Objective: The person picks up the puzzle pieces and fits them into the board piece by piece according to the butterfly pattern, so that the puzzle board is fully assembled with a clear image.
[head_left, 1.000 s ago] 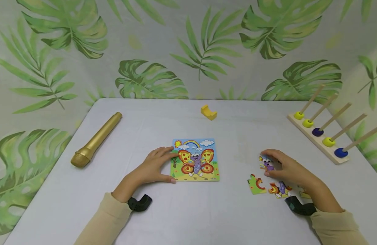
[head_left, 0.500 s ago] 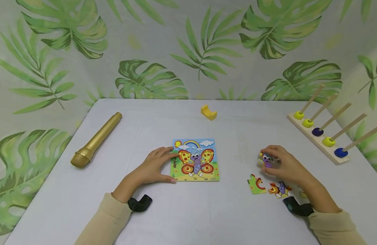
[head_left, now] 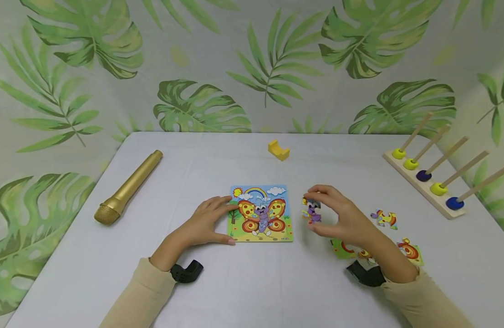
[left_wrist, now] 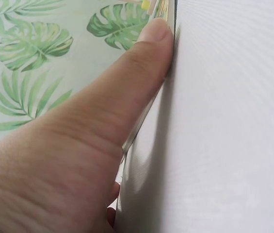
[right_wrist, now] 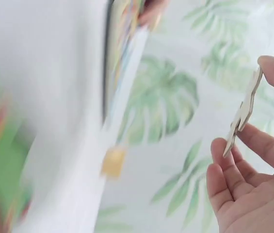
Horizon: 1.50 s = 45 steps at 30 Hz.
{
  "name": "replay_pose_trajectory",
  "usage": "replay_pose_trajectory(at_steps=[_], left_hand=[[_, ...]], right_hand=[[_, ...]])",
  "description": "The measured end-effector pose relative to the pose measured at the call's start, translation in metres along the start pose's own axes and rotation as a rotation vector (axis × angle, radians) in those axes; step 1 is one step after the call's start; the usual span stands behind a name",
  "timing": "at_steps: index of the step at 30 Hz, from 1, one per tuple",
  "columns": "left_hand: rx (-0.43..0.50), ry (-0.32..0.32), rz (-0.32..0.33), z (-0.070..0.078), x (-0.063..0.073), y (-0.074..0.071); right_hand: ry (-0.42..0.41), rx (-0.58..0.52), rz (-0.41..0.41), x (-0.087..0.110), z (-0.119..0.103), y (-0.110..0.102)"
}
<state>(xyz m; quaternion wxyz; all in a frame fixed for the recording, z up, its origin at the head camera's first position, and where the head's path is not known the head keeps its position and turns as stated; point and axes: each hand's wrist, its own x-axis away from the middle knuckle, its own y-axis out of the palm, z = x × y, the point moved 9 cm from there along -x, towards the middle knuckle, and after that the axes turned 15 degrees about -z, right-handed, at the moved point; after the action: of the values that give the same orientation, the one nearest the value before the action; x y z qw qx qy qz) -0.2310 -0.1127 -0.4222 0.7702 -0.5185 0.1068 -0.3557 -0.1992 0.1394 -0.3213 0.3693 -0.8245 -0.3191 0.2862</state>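
Observation:
On the white table lies a square butterfly puzzle board [head_left: 261, 214]. My left hand [head_left: 204, 223] rests at its left side, fingertips over the left edge and thumb by the lower left corner. In the left wrist view, the thumb [left_wrist: 122, 92] stretches along the table to the board's edge. Just right of the board, my right hand [head_left: 342, 216] pinches a jigsaw piece [head_left: 313, 212] with a purple butterfly face between thumb and fingers. The right wrist view catches that piece [right_wrist: 243, 114] nearly edge-on, raised above the table.
Loose jigsaw pieces lie beneath and beyond the right forearm, including a red-and-yellow one [head_left: 386, 218] and a swirl-patterned one [head_left: 410, 250]. A gold microphone [head_left: 129, 187] lies at left, a yellow block [head_left: 278, 150] at the back, a wooden peg stand [head_left: 425, 184] at right.
My right hand has lifted the purple-faced jigsaw piece from among the others and carried it left toward the board, uncovering pieces behind it. The left hand has stayed put.

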Motion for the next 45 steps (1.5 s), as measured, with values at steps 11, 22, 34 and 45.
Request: replay_pose_trajectory(at_steps=[11, 22, 34, 45], left_hand=[[0.009, -0.002, -0.002, 0.0, 0.0, 0.0], [0.0, 0.012, 0.008, 0.001, 0.0, -0.001], [-0.044, 0.048, 0.1, 0.016, -0.004, -0.003], [-0.123, 0.139, 0.047, 0.036, -0.009, 0.007]], right_hand=[[0.039, 0.012, -0.112, -0.053, -0.008, 0.062], [0.145, 0.037, -0.196, -0.076, 0.02, 0.094], [0.154, 0.045, -0.236, -0.088, 0.033, 0.105], [0.195, -0.009, -0.237, -0.089, 0.039, 0.106]])
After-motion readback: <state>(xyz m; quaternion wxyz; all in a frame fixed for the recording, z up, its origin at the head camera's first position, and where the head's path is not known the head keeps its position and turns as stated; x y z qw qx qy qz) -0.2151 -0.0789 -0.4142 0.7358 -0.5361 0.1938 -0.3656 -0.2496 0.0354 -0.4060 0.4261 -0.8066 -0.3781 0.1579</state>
